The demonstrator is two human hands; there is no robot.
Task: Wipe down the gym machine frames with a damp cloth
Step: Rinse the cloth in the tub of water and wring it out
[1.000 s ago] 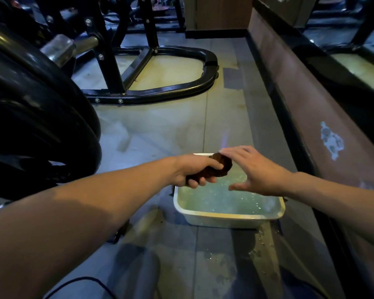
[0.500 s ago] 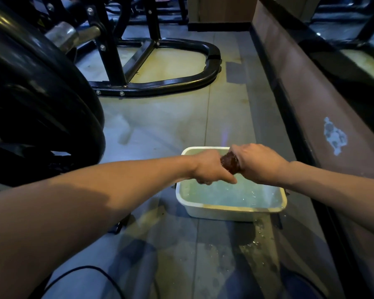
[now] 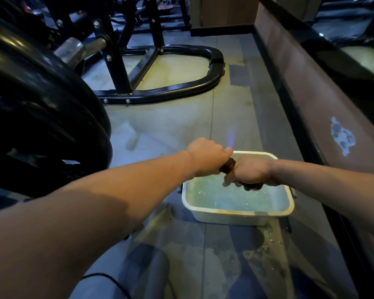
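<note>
I saw a grey floor (image 3: 160,126), wet with splashes near its bottom edge, running beside a brown wall panel (image 3: 300,83) on the right. A white tub (image 3: 235,214) of water sat on it. Open floor lay between the tub and the black machine frame (image 3: 181,87); big black plates (image 3: 41,104) crowded the left edge. Over the tub, my left hand (image 3: 205,156) and right hand (image 3: 249,171) both gripped the dark cloth (image 3: 228,165) tightly (mostly hidden inside my fists)

Dark cloth (image 3: 228,165) – bunched, twisted, wet – above water-filled white tub (image 3: 238,212); black machine frame (image 3: 181,87) beyond.
</note>
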